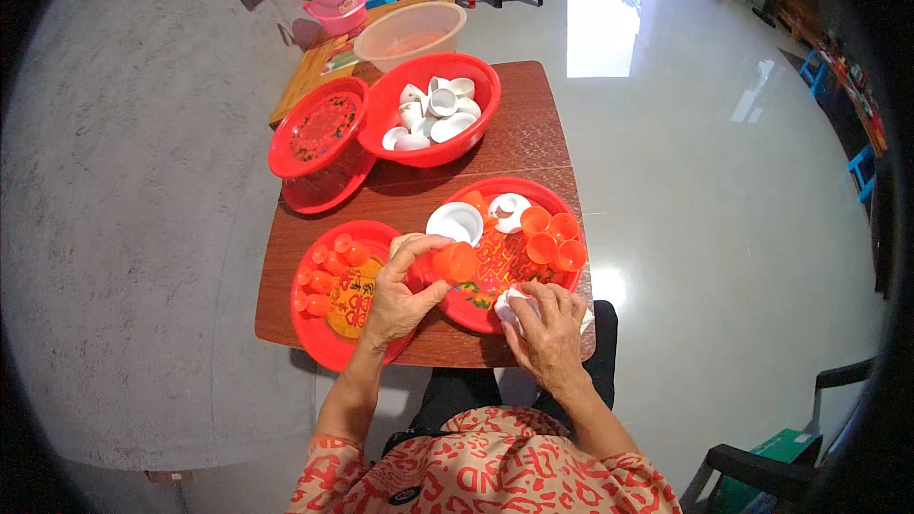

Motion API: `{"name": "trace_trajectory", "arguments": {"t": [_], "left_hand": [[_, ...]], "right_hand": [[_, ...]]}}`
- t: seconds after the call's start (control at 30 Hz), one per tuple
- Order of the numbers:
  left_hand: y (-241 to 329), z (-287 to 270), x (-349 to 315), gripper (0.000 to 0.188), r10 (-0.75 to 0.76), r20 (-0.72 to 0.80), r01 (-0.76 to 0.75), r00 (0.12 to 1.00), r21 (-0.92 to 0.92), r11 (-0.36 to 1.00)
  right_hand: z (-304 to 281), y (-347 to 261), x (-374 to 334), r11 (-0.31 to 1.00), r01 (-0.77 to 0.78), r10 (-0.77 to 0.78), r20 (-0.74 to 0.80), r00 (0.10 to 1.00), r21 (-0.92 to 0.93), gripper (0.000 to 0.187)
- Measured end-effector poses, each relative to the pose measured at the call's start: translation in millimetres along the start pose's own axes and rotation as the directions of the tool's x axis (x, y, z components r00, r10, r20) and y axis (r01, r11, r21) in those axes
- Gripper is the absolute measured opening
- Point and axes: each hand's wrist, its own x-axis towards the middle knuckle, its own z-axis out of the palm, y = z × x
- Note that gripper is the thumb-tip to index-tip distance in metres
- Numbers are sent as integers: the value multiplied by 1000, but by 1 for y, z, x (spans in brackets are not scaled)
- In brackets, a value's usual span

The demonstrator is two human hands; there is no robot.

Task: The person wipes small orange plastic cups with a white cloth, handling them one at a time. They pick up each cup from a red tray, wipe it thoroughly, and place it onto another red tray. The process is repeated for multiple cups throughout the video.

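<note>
The shirt (pixel 495 471), nearest, has printed red letters. The right hand (pixel 550 333) is half closed, its fingers bent over a white cloth (pixel 511 307) at the near rim of the right tray (pixel 466 317). The left hand (pixel 402 295) pinches an orange cup (pixel 462 263) between thumb and fingers, over this tray's left side. The left tray (pixel 328 352) carries printed characters on a yellow circle. Farther, a red basin (pixel 419 152) contains white crockery (pixel 442 103).
</note>
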Motion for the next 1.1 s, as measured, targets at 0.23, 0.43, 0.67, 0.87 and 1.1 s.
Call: {"name": "trace_trajectory", "arguments": {"t": [0.23,0.43,0.67,0.87,1.1], "left_hand": [[-6,0,12,47,67,14,-68,998,94,993],[-12,5,17,46,138,32,-141,990,213,967],[-19,10,22,46,117,15,-118,993,198,973],[-29,15,25,48,92,21,-94,996,164,982],[-37,21,29,50,50,36,-54,998,112,992]], "right_hand": [[1,5,-7,999,-43,43,-14,999,32,33],[4,6,-8,995,-81,82,-11,997,56,35],[6,13,-9,995,-75,71,67,995,60,38],[6,1,-2,995,-7,25,175,984,-103,44],[22,9,-13,990,77,-54,189,980,-118,24]]}}
